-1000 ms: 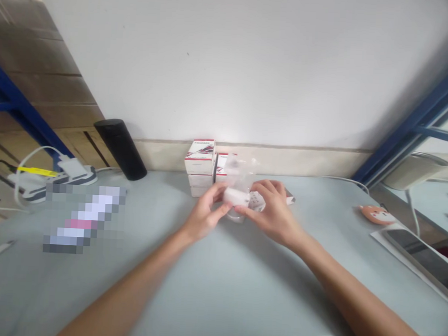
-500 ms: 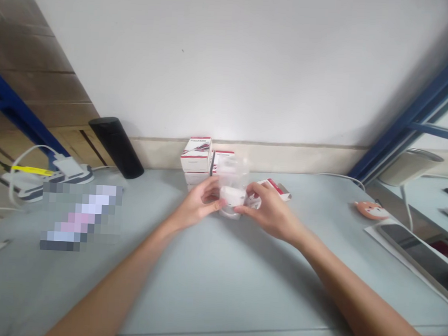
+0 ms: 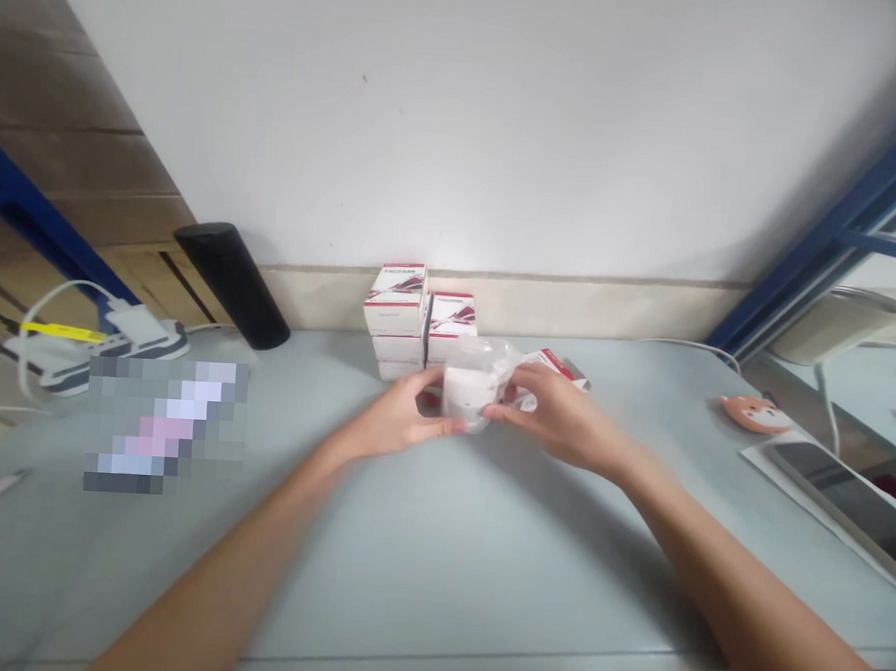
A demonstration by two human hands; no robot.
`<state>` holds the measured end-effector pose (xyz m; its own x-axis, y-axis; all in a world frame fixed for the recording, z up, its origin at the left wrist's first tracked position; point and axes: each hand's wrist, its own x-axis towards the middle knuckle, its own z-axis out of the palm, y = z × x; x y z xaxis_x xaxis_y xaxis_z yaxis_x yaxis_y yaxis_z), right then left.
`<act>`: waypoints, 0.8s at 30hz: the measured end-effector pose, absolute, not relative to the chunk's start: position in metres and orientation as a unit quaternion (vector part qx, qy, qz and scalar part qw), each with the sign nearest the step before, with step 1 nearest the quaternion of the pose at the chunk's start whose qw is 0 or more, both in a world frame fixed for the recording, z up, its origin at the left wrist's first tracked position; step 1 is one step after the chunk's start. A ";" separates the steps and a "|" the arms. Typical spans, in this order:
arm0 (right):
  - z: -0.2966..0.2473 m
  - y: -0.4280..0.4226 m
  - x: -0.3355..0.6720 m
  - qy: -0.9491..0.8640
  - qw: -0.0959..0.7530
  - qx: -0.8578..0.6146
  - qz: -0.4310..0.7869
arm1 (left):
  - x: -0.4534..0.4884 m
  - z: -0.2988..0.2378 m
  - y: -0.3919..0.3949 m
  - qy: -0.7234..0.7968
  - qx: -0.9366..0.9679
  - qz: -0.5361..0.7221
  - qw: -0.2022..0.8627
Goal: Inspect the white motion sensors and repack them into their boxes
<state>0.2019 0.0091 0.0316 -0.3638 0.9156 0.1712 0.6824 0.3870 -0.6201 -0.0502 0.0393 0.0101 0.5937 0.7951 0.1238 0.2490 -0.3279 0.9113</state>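
Observation:
Between my two hands is a white rounded item inside a clear plastic bag; its exact kind does not show. My left hand grips it from the left, with the thumb along its lower front. On the other side, my right hand pinches the bag and the item's right edge between thumb and fingers. Just behind stand small white boxes with red edges, a stack on the left and another box beside it. An opened box lies partly hidden behind my right hand.
The grey-blue table meets a white wall. At left are a black cylinder, a power strip with cables and a pixelated phone-like object. On the right lie an orange animal-faced item and a dark flat device.
The white item has turned in my hands and shows a taller side. The bag's top, upright before, is now folded down toward the right. Both hands keep their hold.

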 end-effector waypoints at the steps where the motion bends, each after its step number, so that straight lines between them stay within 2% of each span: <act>1: 0.031 0.009 0.201 -0.795 0.247 -0.507 0.221 | -0.050 0.010 0.040 0.339 0.758 0.301 0.469; 8: 0.026 0.008 0.195 -0.799 0.273 -0.491 0.214 | -0.054 0.003 0.041 0.380 0.773 0.251 0.441; 12: 0.020 0.008 0.191 -0.804 0.246 -0.502 0.205 | -0.056 0.006 0.039 0.362 0.776 0.260 0.446; 15: 0.017 0.008 0.190 -0.808 0.251 -0.492 0.204 | -0.055 0.008 0.040 0.322 0.742 0.315 0.496; 18: 0.018 0.007 0.191 -0.802 0.291 -0.478 0.210 | -0.052 0.005 0.042 0.304 0.700 0.346 0.545; 21: 0.019 0.007 0.191 -0.785 0.315 -0.475 0.242 | -0.050 -0.003 0.044 0.317 0.683 0.336 0.565; 24: 0.019 0.008 0.191 -0.782 0.296 -0.482 0.264 | -0.048 -0.008 0.043 0.320 0.682 0.322 0.573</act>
<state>0.1908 0.0075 0.0192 -0.3605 0.9091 0.2089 0.5970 0.3970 -0.6972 -0.0478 0.0431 -0.0082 0.5873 0.8061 0.0731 0.0676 -0.1389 0.9880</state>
